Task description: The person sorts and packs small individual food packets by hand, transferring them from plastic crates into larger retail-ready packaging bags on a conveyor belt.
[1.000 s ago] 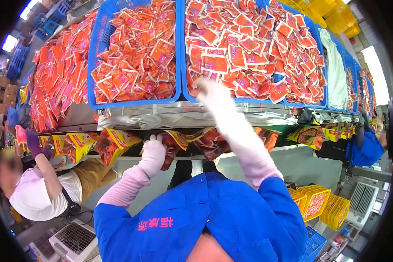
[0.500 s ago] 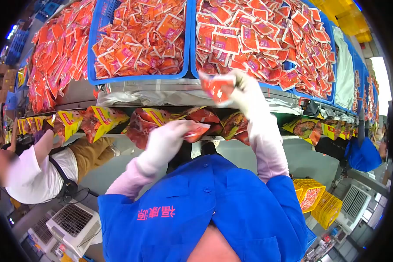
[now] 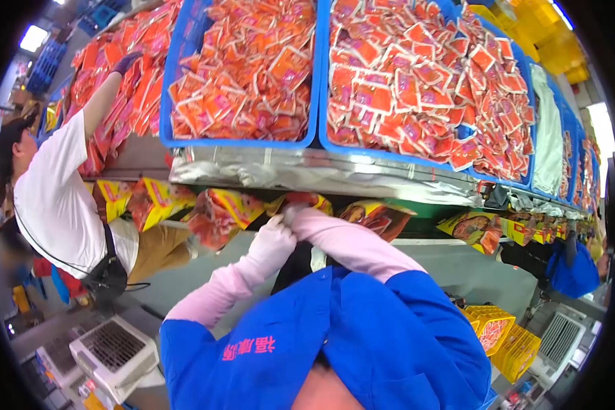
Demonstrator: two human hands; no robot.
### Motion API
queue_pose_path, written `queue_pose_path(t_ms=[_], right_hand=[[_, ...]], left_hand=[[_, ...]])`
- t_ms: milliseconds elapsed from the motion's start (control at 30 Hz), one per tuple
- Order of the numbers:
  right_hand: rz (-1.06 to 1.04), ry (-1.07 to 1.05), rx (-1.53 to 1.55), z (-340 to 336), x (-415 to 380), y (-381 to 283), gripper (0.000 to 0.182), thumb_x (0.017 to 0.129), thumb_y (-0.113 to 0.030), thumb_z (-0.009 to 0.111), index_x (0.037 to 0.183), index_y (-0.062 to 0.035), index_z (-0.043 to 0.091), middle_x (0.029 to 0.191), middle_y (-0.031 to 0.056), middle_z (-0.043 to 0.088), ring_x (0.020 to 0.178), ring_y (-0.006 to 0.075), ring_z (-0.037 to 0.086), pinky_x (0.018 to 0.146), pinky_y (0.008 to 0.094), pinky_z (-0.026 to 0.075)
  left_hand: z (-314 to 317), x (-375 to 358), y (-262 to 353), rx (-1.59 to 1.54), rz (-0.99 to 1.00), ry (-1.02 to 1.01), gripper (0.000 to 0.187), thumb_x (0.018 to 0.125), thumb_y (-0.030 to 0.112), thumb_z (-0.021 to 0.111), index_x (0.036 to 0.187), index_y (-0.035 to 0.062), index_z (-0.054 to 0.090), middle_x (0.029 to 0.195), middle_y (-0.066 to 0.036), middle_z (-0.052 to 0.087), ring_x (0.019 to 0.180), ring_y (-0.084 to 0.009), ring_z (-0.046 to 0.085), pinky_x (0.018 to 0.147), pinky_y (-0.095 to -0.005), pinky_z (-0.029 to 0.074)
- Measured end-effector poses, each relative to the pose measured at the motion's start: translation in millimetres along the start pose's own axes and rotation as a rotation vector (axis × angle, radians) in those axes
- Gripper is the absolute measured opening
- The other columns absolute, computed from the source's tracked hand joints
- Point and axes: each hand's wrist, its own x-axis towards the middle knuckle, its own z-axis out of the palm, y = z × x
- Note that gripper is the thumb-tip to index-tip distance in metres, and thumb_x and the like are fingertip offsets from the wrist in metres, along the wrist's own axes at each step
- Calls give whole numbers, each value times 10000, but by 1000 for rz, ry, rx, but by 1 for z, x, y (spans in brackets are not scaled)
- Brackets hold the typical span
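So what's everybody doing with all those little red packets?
The person's left hand and right hand are together at a yellow-and-red bag in a row of bags; what's in their grip is hidden. Red packets fill the blue crates behind. On the left, a co-worker reaches to a heap of red packets.

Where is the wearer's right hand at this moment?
In the head view, near the centre: the right hand is at a yellow-and-red bag below the blue crates, close beside the left hand.
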Motion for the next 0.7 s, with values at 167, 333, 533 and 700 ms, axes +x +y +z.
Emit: queue_pose_path(t_ms=[167, 333, 533, 700], right_hand=[[-297, 176, 288, -23, -5, 14, 264, 864, -291, 637, 1010, -102, 751, 919, 168, 722, 832, 370, 678, 776, 460, 532], [127, 1175, -15, -155, -41, 141, 581, 840, -316, 670, 1385, -155, 547, 1378, 173, 561, 1272, 371, 536, 1054, 471, 465], [708, 740, -144, -158, 6, 156, 858, 727, -564, 781, 1469, -267, 468, 1532, 51, 430, 1499, 348, 240, 1119, 698, 264], [502, 654, -145, -104, 5, 156, 589, 795, -433, 759, 1321, -224, 595, 1477, 52, 485, 1428, 291, 386, 1119, 623, 332]], left_hand=[[-96, 25, -66, -484, -205, 59, 130, 757, 214, 730, 823, 110, 689, 811, -111, 653, 813, -330, 644, 738, -441, 514], [-77, 162, -233, 3, -208, 628, 267, 803, 164, 692, 1052, 76, 650, 1087, -148, 670, 1014, -334, 638, 860, -462, 492], [11, 247, -243, -13, -629, 133, 444, 824, 296, 708, 1238, 157, 632, 1291, -144, 616, 1182, -333, 600, 921, -498, 505], [42, 169, -220, -162, -246, -146, 359, 862, 182, 584, 1206, 208, 685, 1261, -126, 634, 1086, -345, 642, 890, -498, 532]])
